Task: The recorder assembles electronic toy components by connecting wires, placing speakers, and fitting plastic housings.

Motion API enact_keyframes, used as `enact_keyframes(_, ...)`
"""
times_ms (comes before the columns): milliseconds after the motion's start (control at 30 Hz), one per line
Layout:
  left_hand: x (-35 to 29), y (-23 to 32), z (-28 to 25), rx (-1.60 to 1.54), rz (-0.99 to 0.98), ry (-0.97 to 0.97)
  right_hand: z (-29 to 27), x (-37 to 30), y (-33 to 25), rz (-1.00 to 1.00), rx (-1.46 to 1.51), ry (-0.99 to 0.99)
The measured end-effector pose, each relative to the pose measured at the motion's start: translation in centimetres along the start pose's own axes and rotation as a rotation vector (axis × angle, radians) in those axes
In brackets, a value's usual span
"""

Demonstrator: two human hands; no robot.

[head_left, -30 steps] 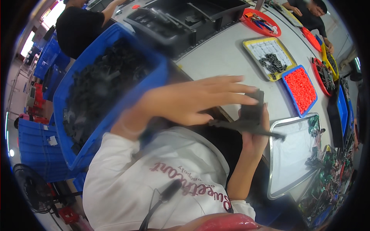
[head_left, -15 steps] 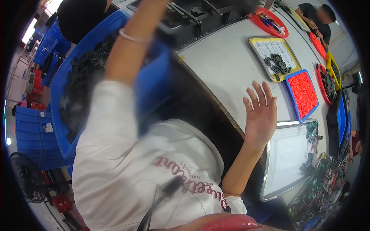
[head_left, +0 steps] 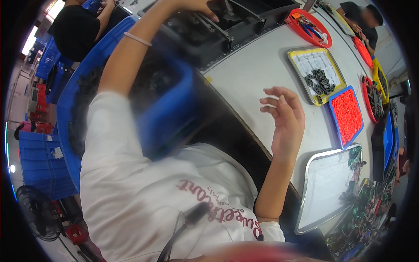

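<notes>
My left hand (head_left: 197, 5) reaches over a black compartmented crate (head_left: 244, 27) and is partly cut off by the upper edge. One finger points down into the crate; the others are hidden, so a grip cannot be told. My right hand (head_left: 288, 120) hovers above the white table (head_left: 244, 83), palm partly turned up, with loosely bent fingers apart and nothing visible in them. Nearest to it are a yellow-rimmed metal tray (head_left: 295, 65) with dark rings, a blue tray (head_left: 335, 114) of small red parts, and a metal tray (head_left: 325, 187) lined in white.
A large blue bin (head_left: 65, 109) of dark parts stands at my left, beside a stack of blue crates (head_left: 41, 166) and a black fan (head_left: 39, 214). Red dishes (head_left: 291, 19) of tools and parts line the table. Tangled wires (head_left: 362, 214) lie right. Two people work nearby.
My left arm has shifted left, and its hand has come into view over the black crate. My right hand has moved slightly left, turned, and bent its fingers.
</notes>
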State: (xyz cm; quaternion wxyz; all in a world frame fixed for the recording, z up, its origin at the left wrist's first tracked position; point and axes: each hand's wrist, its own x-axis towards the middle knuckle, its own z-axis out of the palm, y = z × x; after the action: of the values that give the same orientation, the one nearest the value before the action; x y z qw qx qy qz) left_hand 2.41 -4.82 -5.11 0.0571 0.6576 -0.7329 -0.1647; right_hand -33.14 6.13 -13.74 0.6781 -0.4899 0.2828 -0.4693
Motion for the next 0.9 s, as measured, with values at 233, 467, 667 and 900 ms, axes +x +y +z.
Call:
enact_keyframes(233,-0.2,1.6,-1.3,-0.046,-0.200,-0.216,4.4,9.6,-1.6,-0.413,-0.504,0.072)
enact_keyframes(467,-0.2,0.4,-1.2,0.069,-0.050,-0.301,6.7,19.0,0.9,-0.592,-1.172,-0.090)
enact_keyframes(667,-1.3,0.0,-1.9,0.008,0.307,0.404,6.7,17.8,1.9,-0.611,-0.995,-0.188)
enact_keyframes(900,0.9,1.1,0.7,-0.031,0.116,-0.060,7.7,18.0,1.2,-0.458,-0.827,-0.155)
